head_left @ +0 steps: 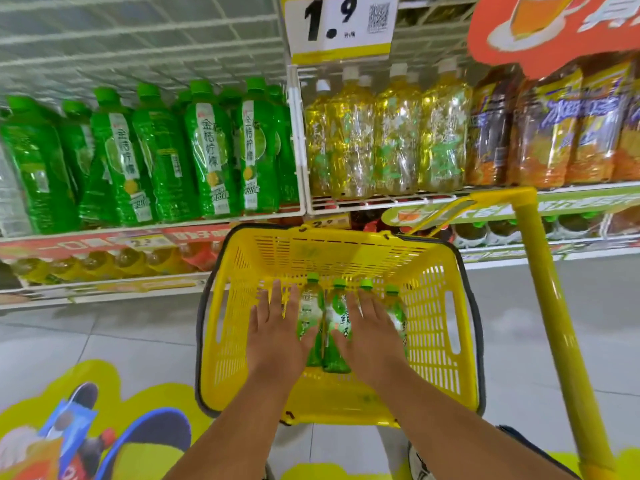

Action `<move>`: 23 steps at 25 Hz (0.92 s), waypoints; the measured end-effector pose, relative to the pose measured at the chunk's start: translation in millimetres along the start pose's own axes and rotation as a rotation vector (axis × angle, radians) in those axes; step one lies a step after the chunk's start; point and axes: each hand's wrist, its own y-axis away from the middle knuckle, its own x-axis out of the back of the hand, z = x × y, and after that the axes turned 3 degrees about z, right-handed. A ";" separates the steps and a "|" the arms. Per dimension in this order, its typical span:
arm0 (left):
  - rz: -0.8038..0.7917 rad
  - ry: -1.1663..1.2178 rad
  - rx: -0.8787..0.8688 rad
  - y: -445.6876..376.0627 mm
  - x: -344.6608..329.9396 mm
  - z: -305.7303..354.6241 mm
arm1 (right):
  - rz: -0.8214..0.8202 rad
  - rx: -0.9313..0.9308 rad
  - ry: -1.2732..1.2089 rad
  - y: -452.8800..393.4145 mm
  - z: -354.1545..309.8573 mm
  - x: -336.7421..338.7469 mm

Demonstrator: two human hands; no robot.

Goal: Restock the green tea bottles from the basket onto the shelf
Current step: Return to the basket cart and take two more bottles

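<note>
Two bare forearms are seen nearest the camera, reaching forward and down into a yellow basket (440,306) that stands on the tiled floor (138,327). Four green tea bottles (337,323) are lined up side by side in the basket's right half, green caps pointing toward the far wall of the basket. The left hand (280,327) is held flat over the bare left part of the basket floor, its fingers straight and slightly spread, the thumb lying against the leftmost bottle. The right hand (372,327) is laid over the two right-hand bottles, fingers straight and close together, nothing being pinched; whether the palm presses on them cannot be told. A yellow handle (550,306) is seen rising at the right of the basket. Beyond the basket, a wire shelf (381,201) is loaded with green lemon-drink bottles (207,157) on the left, pale yellow bottles (391,140) in the middle and dark tea bottles (554,133) on the right. A price sign (341,26) reading 1.9 is hung above the shelf. A colourful floor sticker (104,427) is seen at the near left.
</note>
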 end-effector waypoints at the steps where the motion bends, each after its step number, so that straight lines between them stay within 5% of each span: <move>1: -0.012 0.021 0.017 -3.6 -5.3 0.5 | -0.009 -0.015 -0.025 -3.2 -1.0 -4.5; 10: -0.184 0.203 0.173 -37.8 -57.2 5.6 | -0.149 -0.432 -0.395 -36.4 -16.3 -58.6; 15: -0.224 0.524 0.322 -50.7 -67.9 9.1 | -0.104 -0.638 -0.556 -51.5 -23.6 -69.0; 23: -0.288 0.596 0.438 -61.3 -81.4 0.4 | -0.082 -0.715 -0.666 -65.0 -25.0 -87.9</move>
